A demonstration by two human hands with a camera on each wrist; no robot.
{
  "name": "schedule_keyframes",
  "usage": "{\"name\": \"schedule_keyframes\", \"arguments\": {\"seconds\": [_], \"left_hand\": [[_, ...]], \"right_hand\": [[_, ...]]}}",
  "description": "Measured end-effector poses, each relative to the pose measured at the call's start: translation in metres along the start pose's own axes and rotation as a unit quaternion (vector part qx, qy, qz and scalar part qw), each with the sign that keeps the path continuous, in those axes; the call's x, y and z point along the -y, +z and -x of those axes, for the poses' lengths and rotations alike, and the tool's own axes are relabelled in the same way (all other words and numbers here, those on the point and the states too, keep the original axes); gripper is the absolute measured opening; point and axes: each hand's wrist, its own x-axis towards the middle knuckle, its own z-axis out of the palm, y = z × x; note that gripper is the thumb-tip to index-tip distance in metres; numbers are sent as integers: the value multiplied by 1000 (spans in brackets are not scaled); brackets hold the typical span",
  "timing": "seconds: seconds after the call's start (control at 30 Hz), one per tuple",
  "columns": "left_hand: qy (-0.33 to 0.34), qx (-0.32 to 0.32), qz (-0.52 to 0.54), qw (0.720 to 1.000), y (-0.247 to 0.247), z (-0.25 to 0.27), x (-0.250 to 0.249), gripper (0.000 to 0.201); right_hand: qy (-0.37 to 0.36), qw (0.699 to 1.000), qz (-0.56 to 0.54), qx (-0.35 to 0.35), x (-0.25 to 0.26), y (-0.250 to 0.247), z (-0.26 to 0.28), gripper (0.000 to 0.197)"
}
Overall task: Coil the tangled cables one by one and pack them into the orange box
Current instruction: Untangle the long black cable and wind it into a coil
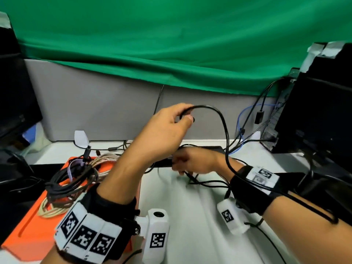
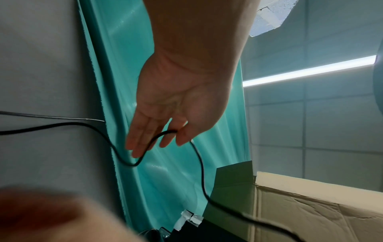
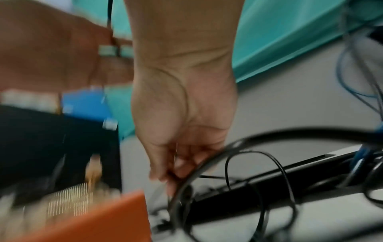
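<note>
My left hand (image 1: 182, 116) is raised above the table and pinches a loop of the black cable (image 1: 223, 121) between thumb and forefinger. In the left wrist view the left hand (image 2: 165, 139) has its other fingers fairly straight, and the black cable (image 2: 200, 158) hangs down on both sides. My right hand (image 1: 178, 167) reaches low to the left under the left arm. It pinches a lower stretch of tangled black cable on the table (image 1: 190, 216). The blurred right hand (image 3: 172, 178) shows curled fingers. The orange box (image 1: 34, 221) at the left holds several coiled cables (image 1: 70, 183).
A flat black device (image 1: 205, 148) lies behind my hands amid loose black wires. A computer tower (image 1: 314, 115) with blue cables (image 1: 239, 119) stands at the right and a dark monitor (image 1: 15, 92) at the left. A white adapter (image 1: 82, 139) sits behind the box.
</note>
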Motion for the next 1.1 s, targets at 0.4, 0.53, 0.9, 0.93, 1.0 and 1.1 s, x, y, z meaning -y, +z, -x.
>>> {"name": "schedule_keyframes", "arguments": {"seconds": [0.4, 0.53, 0.9, 0.93, 1.0, 1.1], "left_hand": [[-8, -41, -137, 990, -10, -4, 12, 24], [-15, -94, -72, 993, -9, -11, 23, 18], [144, 3, 212, 966, -42, 7, -12, 17], [144, 7, 221, 964, -44, 9, -13, 16], [114, 9, 185, 976, -51, 10, -12, 15], [53, 46, 124, 990, -63, 10, -6, 30]], "right_hand": [[-47, 679, -695, -233, 60, -35, 30, 20], [-15, 806, -526, -272, 59, -39, 32, 23], [-72, 856, -263, -439, 45, -47, 62, 37], [-106, 840, -308, -433, 47, -44, 62, 25], [-159, 806, -373, -431, 49, -44, 67, 20], [-169, 837, -290, -432, 51, -52, 81, 21]]}}
